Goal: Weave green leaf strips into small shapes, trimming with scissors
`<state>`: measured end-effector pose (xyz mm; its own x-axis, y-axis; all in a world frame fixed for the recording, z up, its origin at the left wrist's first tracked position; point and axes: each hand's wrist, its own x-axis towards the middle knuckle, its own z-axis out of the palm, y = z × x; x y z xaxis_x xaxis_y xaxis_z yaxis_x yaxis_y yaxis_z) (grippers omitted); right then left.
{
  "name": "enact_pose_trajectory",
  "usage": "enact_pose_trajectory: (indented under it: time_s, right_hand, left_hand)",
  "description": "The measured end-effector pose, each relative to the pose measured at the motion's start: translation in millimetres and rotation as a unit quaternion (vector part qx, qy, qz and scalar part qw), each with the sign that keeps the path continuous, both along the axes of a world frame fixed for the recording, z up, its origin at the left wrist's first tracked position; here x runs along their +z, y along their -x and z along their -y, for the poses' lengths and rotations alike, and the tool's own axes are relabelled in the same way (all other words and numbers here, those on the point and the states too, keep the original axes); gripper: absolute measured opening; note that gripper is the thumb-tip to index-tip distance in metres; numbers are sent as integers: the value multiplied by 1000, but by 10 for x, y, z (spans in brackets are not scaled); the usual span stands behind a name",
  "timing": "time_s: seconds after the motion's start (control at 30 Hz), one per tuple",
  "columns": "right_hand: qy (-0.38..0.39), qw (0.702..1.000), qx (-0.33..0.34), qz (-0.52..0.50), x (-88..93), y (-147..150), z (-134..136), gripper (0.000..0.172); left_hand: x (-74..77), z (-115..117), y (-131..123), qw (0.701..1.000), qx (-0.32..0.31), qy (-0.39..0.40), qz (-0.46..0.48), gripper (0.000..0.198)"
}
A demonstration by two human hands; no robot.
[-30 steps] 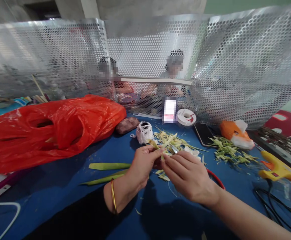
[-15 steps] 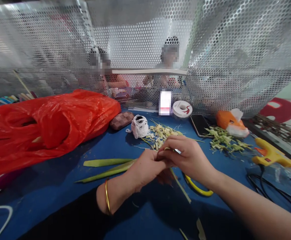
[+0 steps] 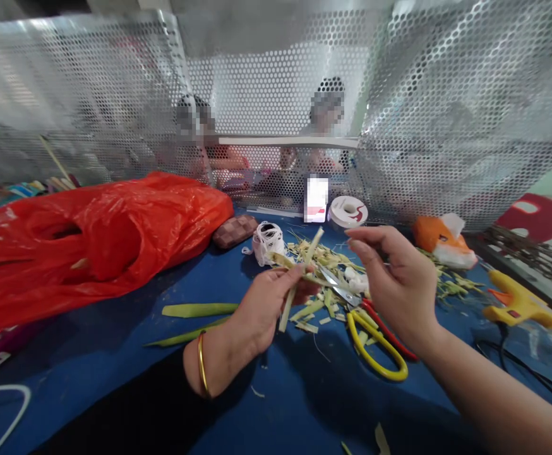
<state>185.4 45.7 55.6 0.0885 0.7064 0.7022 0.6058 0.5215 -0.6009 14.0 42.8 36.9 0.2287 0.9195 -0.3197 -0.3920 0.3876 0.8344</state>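
Observation:
My left hand (image 3: 271,297) pinches crossed pale green leaf strips (image 3: 288,308) between thumb and fingers. To its right, my right hand (image 3: 399,284) is raised, thumb and forefinger tips brought together; anything between them is too small to make out. Under and between the hands lie scissors (image 3: 379,351) with one yellow and one red handle, blades pointing away to the left. Cut leaf scraps (image 3: 326,303) surround the blades. A ball of white string (image 3: 267,243) stands beyond my left hand. Two long green leaves (image 3: 200,309) lie left of my left wrist.
A red plastic bag (image 3: 162,215) covers the left side, beside a checkered pouch (image 3: 235,231). At the back are a ribbon spool (image 3: 347,212) and a lit phone (image 3: 316,199). Tissues (image 3: 446,240) and a yellow glue gun (image 3: 525,303) lie right. People sit behind a perforated screen (image 3: 276,82).
My hands were together and have parted: the right moved up and to the right, the left stayed with the leaf strips, which now show crossed. The scissors and scraps beneath have come into sight.

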Motion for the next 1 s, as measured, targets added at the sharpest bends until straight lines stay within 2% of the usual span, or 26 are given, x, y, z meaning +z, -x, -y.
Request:
enact_pose_trajectory:
  time_s: [0.07,0.17,0.23,0.33,0.5,0.73,1.0]
  right_hand:
    - [102,993,14,-61,-37,-3,-54,12]
    - [278,941,173,-80,-132,101,-76,18]
    - [320,908,255,-88,-196,210,-39,18]
    - [322,897,278,-125,-264,347,53,22]
    - [331,892,249,-182,-313,408,140,29]
    - [307,908,248,-141,-344,410,171,30]
    - [275,923,258,-80,-335,373,165,27]
  left_hand:
    - [87,-44,57,999,32,-14,36,19]
    - [162,-53,90,995,37,-52,72,19]
    - [148,-27,65,993,25,-75,82,19]
    - [74,20,-2,992,16,-98,82,21]
    - [18,58,-45,990,3,-121,73,20]
    - [32,68,-14,994,35,-89,45,23]
    - [24,51,-22,993,48,-93,49,24]
